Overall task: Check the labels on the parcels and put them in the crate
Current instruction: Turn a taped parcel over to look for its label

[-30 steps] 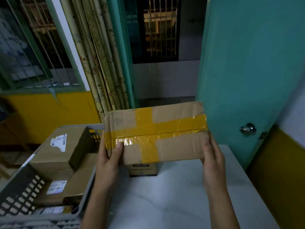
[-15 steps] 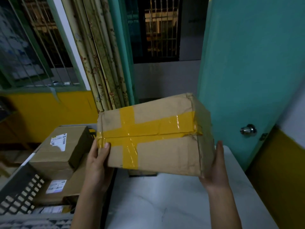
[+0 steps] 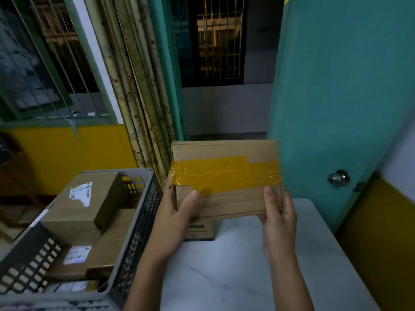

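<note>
Parcel (image 3: 224,178) held up over the far part of the table (image 3: 224,277) — a brown cardboard box with one wide band of glossy yellow tape (image 3: 224,173) running across the face turned to the camera. Both forearms reach forward and up from the bottom edge. The left hand (image 3: 173,221) clasps the box's lower left corner, thumb laid on the front face just under the tape, the other fingers hidden behind. The right hand (image 3: 277,223) grips the lower right corner the same way, thumb upright on the front, palm cupped round the edge. No label shows on this face.

Behind and below the parcel a smaller box (image 3: 199,230) stands on the table, mostly hidden. The tabletop is pale, smooth and marbled.

To the left, just beside the table, sits the crate (image 3: 134,232) — grey plastic with slotted walls. Inside lie cardboard parcels: one (image 3: 83,203) rests on top, its white label torn at a corner, and a flatter one (image 3: 89,257) lies below, also labelled.
</note>
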The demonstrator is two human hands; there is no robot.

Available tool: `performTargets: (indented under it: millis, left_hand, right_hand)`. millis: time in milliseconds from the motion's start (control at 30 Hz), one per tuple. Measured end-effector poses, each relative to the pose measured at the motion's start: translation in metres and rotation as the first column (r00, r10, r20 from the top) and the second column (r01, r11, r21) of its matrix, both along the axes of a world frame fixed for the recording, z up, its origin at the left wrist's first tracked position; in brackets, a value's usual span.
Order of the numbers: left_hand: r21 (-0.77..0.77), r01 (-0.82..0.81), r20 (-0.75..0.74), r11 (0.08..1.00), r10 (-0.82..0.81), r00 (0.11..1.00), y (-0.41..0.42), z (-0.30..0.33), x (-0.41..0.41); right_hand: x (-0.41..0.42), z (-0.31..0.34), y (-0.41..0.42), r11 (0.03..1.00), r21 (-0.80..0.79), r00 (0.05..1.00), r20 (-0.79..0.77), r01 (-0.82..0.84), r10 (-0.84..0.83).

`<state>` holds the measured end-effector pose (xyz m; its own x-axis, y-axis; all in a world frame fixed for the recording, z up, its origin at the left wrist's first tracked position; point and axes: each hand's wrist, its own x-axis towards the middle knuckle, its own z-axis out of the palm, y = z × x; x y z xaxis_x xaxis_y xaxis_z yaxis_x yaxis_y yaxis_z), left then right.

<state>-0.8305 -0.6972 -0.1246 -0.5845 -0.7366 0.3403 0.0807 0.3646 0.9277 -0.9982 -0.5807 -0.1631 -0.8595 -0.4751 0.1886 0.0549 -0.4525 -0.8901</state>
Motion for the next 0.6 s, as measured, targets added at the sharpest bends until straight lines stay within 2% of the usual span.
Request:
performTargets:
  millis: [100,167,333,400,500,600]
  left_hand:
    - [0.054,-0.076,-0.022,0.996,0.077,0.997,-0.001,-0.006,-0.001]
    - [0.075,-0.065,-0.018,0.995,0.066,0.998,-0.004,-0.009,0.006]
    - [0.173,0.04,-0.029,0.984,-0.035,0.999,-0.009,-0.015,0.016]
    - [0.221,0.019,-0.014,0.975,-0.016,1.0,-0.01,-0.013,0.017]
    - [0.189,-0.069,0.072,0.98,0.056,0.996,-0.017,-0.017,0.021]
    - [0.181,-0.066,0.058,0.981,0.057,0.997,-0.016,-0.02,0.025]
  right_hand:
    - [-0.003,0.0,0.006,0.996,0.079,0.997,-0.066,-0.042,0.048]
    - [-0.006,0.004,0.012,0.988,0.144,0.994,-0.093,-0.048,0.062]
    - [-0.003,0.01,0.017,0.966,0.235,0.979,-0.195,0.11,-0.064]
    - [-0.002,0.009,0.017,0.957,0.27,0.97,-0.24,0.103,-0.037]
    - [0.001,0.01,0.019,0.943,0.334,0.971,-0.227,0.01,0.07]
    - [0.005,0.014,0.018,0.933,0.359,0.974,-0.22,0.022,0.061]
